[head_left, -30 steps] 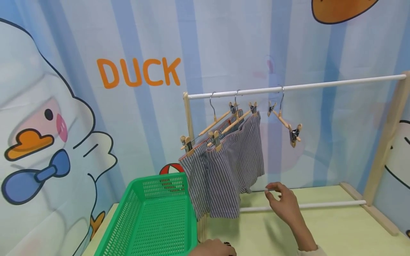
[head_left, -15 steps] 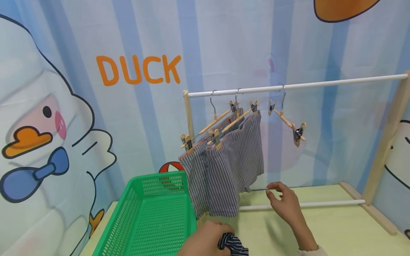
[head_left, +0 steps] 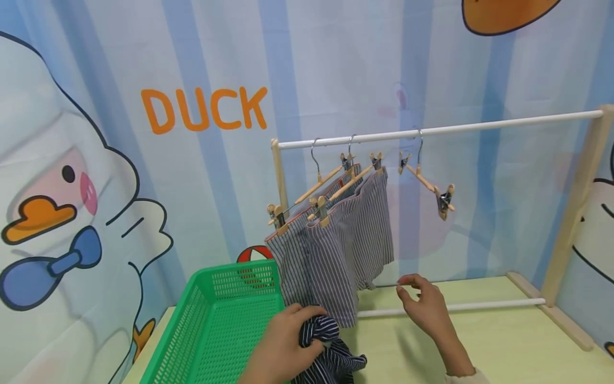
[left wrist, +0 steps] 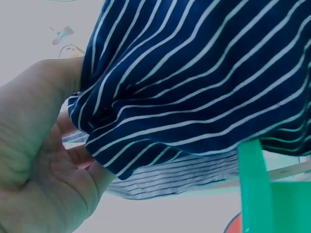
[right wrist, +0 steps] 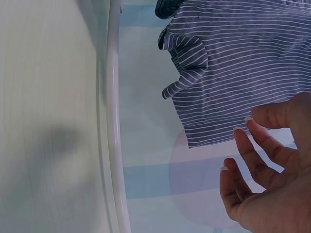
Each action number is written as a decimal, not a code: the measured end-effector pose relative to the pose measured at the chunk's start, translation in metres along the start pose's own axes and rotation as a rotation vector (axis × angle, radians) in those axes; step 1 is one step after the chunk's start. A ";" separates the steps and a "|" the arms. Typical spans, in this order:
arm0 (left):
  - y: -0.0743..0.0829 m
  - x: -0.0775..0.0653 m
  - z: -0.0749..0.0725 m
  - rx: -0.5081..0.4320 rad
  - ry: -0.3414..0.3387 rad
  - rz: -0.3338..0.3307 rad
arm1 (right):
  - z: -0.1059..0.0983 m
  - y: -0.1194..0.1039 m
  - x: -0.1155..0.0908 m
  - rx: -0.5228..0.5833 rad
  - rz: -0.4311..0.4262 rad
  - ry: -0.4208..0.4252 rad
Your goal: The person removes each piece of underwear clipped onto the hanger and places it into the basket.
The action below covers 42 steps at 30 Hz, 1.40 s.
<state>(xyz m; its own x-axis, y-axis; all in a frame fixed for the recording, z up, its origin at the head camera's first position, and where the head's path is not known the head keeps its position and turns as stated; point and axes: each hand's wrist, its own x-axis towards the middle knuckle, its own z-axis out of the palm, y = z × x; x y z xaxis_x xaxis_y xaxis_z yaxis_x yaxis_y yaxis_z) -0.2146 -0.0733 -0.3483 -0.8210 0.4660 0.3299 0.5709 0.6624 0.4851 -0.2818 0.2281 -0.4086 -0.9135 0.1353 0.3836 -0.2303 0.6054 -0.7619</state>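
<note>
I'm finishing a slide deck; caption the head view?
Left hand holding dark striped cloth near a green basket; right hand open beside hanging striped garments.

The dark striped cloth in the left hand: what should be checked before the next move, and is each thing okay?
1. Navy-and-white striped cloth garment gripped by the left hand: ok.
2. Garment spread out: not ok, it is bunched in folds.
3. Garment's front told from its back: cannot tell, given the folds.
4. Right hand free: ok, holding nothing.
5. Pale wooden clip hanger without clothing on the white round rod: ok.
</note>
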 end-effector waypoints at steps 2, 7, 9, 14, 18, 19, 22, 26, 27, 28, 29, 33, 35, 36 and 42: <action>0.000 -0.001 -0.002 -0.011 0.047 -0.007 | 0.001 0.001 0.000 -0.001 -0.006 0.002; 0.003 -0.005 -0.010 -0.013 0.162 -0.020 | 0.001 0.002 0.000 -0.004 -0.015 0.010; 0.002 -0.006 -0.014 -0.003 0.216 -0.022 | 0.002 0.002 0.000 -0.007 -0.013 0.012; 0.001 -0.009 -0.022 0.014 0.348 -0.018 | 0.001 0.001 0.000 -0.006 0.001 0.008; 0.002 -0.012 -0.028 0.027 0.427 -0.016 | 0.001 0.001 0.001 -0.006 -0.008 0.006; 0.003 -0.013 -0.030 0.035 0.442 -0.024 | 0.001 0.001 0.001 -0.009 -0.010 0.006; 0.004 -0.014 -0.033 0.091 0.467 -0.061 | 0.001 0.001 0.001 -0.014 -0.011 0.007; 0.004 -0.015 -0.035 0.158 0.470 -0.115 | 0.001 0.001 0.001 -0.017 0.000 0.001; 0.003 -0.015 -0.035 0.160 0.474 -0.109 | 0.001 0.001 0.001 -0.019 0.004 0.000; 0.003 -0.015 -0.035 0.152 0.479 -0.097 | 0.001 0.001 0.001 -0.023 0.006 0.000; 0.002 -0.015 -0.035 0.140 0.483 -0.085 | 0.001 0.001 0.000 -0.025 0.007 0.000; -0.003 -0.013 -0.035 0.049 0.484 0.013 | 0.002 0.003 0.000 -0.027 -0.009 0.017; -0.004 -0.012 -0.035 0.015 0.468 0.057 | 0.002 0.004 0.000 -0.025 -0.021 0.025; -0.005 -0.012 -0.035 0.005 0.460 0.073 | 0.002 0.004 0.000 -0.023 -0.024 0.028; -0.006 -0.010 -0.035 -0.012 0.479 0.114 | 0.000 0.005 0.001 -0.025 -0.015 0.022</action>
<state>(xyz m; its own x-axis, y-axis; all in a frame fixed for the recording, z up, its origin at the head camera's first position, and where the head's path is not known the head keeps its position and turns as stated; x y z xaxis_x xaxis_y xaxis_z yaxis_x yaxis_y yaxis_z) -0.2099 -0.1022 -0.3263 -0.6658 0.2113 0.7156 0.6598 0.6145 0.4325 -0.2836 0.2307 -0.4123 -0.9023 0.1432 0.4066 -0.2352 0.6271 -0.7426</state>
